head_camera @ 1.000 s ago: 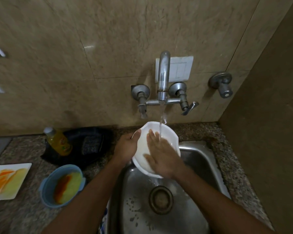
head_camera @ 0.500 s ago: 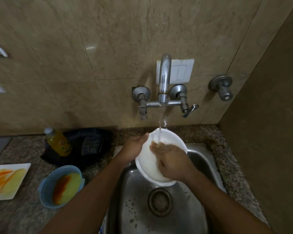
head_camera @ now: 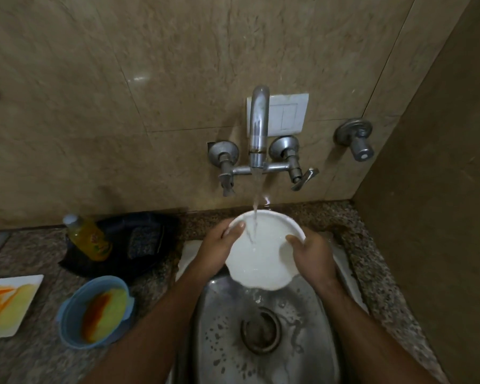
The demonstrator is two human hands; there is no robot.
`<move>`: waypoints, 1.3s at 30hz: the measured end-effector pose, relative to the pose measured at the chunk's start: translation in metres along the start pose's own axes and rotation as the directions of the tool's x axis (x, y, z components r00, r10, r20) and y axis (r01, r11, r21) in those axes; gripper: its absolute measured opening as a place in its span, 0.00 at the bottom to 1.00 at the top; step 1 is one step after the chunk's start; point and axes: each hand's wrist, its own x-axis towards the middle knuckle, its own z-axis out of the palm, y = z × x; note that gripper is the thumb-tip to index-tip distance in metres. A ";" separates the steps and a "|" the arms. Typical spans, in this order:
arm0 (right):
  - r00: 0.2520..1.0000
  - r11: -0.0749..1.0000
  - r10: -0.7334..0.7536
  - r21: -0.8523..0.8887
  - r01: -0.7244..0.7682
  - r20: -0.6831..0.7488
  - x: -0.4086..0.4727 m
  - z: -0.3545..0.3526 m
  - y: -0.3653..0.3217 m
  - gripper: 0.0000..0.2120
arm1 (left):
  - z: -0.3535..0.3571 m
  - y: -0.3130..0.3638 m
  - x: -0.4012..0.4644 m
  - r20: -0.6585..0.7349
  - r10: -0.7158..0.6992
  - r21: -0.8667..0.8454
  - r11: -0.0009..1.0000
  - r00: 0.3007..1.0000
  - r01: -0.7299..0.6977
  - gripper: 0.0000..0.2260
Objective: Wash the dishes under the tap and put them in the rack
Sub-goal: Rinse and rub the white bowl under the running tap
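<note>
Head view: both forearms reach fwd over the steel sink (head_camera: pixel 311 353), converging on a white plate (head_camera: pixel 263 261) held w/ both hands above the basin, tilted toward the person, near edge lowest. Left hand (head_camera: pixel 219 245) grips the plate's left rim, thumb (head_camera: pixel 237 227) hooked over onto the inner face, other fingers behind & hidden. Right hand (head_camera: pixel 313 257) grips the right rim, thumb on the inner face near the top, fingers wrapped behind. Tap (head_camera: pixel 258 126) running; stream (head_camera: pixel 255 206) lands on the plate's upper middle, water spilling off the low edge above the drain (head_camera: pixel 261 332).

On the granite counter (head_camera: pixel 155 284) to the left: blue bowl (head_camera: pixel 67 317) w/ orange-yellow residue, white square plate (head_camera: pixel 25 281) also smeared, yellow bottle (head_camera: pixel 90 239) leaning on a dark cloth/bag (head_camera: pixel 147 245), can't tell which.
</note>
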 end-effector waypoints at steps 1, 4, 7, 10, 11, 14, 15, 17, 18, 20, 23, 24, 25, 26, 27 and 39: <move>0.999 0.999 0.031 0.038 -0.030 -0.034 -0.003 0.002 0.000 0.15 | 0.002 -0.009 -0.004 -0.017 -0.037 -0.082 0.996 0.999 0.036 0.10; 0.977 0.951 0.207 0.242 -0.192 -0.039 -0.011 0.006 0.000 0.13 | 0.013 -0.025 -0.009 -0.050 -0.202 -0.326 0.929 0.978 0.175 0.24; 0.960 0.892 0.278 0.360 -0.273 0.038 -0.021 0.008 -0.001 0.15 | 0.024 -0.023 -0.001 -0.149 -0.271 -0.419 0.888 0.951 0.188 0.26; 0.984 0.982 0.169 0.081 -0.173 0.049 -0.026 0.002 0.000 0.28 | 0.030 -0.011 0.005 -0.215 -0.221 -0.355 0.925 0.951 0.135 0.13; 0.997 0.993 0.075 -0.096 -0.072 0.027 -0.027 -0.001 -0.001 0.32 | 0.031 -0.008 0.004 -0.215 -0.217 -0.326 0.935 0.952 0.139 0.11; 0.928 0.820 -0.327 -0.433 0.373 0.180 -0.027 0.005 -0.006 0.35 | 0.034 -0.014 0.002 -0.164 -0.233 -0.236 0.953 0.959 0.191 0.12; 0.864 0.765 -0.385 -0.411 0.495 0.325 -0.028 0.011 -0.010 0.32 | 0.035 -0.018 0.002 -0.138 -0.246 -0.228 0.951 0.960 0.211 0.13; 0.759 0.762 -0.343 -0.308 0.569 0.553 -0.039 0.027 -0.018 0.32 | 0.035 -0.020 0.002 -0.104 -0.278 -0.228 0.941 0.955 0.250 0.13; 0.721 0.765 -0.328 -0.275 0.582 0.611 -0.045 0.034 -0.022 0.33 | 0.034 -0.019 0.002 -0.090 -0.289 -0.235 0.936 0.953 0.262 0.13; 0.639 0.765 -0.409 -0.138 0.629 0.652 -0.055 0.039 -0.029 0.34 | 0.030 -0.018 0.003 -0.082 -0.296 -0.216 0.938 0.952 0.273 0.14; 0.628 0.752 -0.389 -0.161 0.639 0.674 -0.044 0.034 -0.022 0.39 | 0.024 -0.021 0.001 -0.085 -0.328 -0.201 0.930 0.941 0.306 0.14; 0.675 0.736 -0.352 -0.253 0.628 0.649 -0.040 0.033 -0.021 0.43 | 0.023 -0.020 0.001 -0.084 -0.320 -0.209 0.932 0.944 0.297 0.14; 0.700 0.720 -0.347 -0.300 0.625 0.624 -0.041 0.033 -0.022 0.43 | 0.021 -0.017 0.003 -0.078 -0.314 -0.194 0.936 0.946 0.294 0.13; 0.692 0.726 -0.368 -0.273 0.631 0.621 -0.045 0.033 -0.025 0.40 | 0.021 -0.015 0.004 -0.074 -0.304 -0.170 0.942 0.950 0.289 0.13; 0.659 0.748 -0.394 -0.193 0.635 0.641 -0.051 0.032 -0.029 0.37 | 0.019 -0.013 0.004 -0.065 -0.308 -0.145 0.944 0.949 0.296 0.13; 0.681 0.726 -0.344 -0.277 0.630 0.647 -0.028 0.028 -0.025 0.39 | 0.020 -0.013 0.004 -0.022 -0.329 -0.257 0.915 0.944 0.312 0.14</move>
